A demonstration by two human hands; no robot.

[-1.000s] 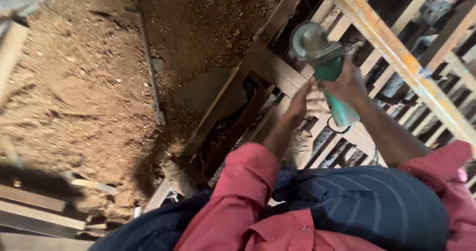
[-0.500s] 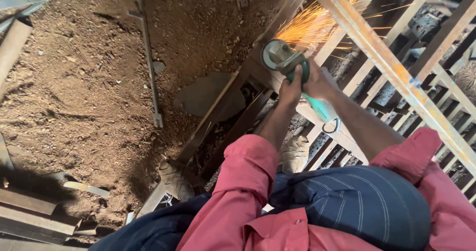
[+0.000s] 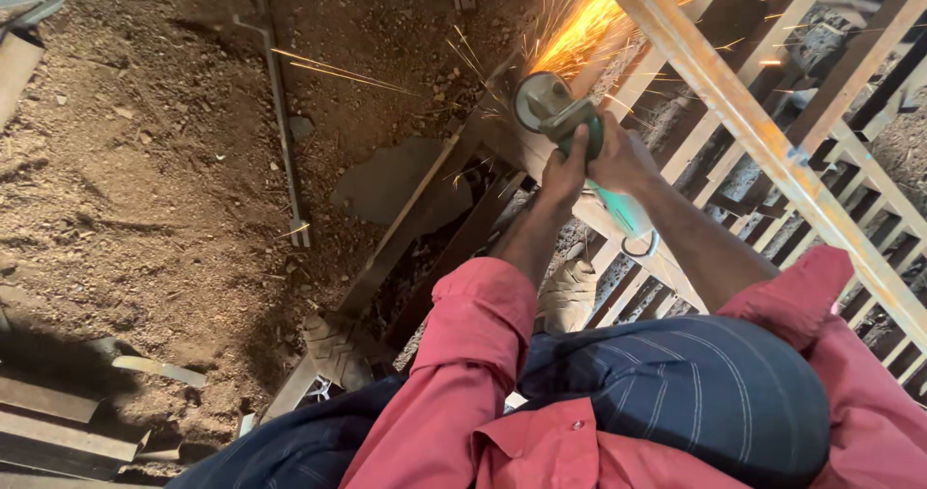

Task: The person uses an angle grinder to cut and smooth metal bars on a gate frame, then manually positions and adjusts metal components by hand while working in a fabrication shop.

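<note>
Both my hands grip a green angle grinder (image 3: 579, 132). My left hand (image 3: 565, 170) wraps the front of its body just behind the round disc guard (image 3: 538, 98). My right hand (image 3: 618, 161) holds the rear handle. The disc touches a metal bar of a welded steel frame (image 3: 734, 103), and orange sparks (image 3: 589, 21) fly up and to the left. My red sleeves and striped dark trousers fill the lower part of the view.
The frame of rusty bars (image 3: 850, 190) runs diagonally on the right. Brown dirt ground (image 3: 126, 180) lies to the left, with a thin metal strip (image 3: 280, 112), a flat grey plate (image 3: 386, 180) and scrap pieces (image 3: 58, 421). My shoes (image 3: 338, 349) rest on the lower bars.
The grinder came down and left onto the frame. Sparks started half a second ago and now spray wider and brighter.
</note>
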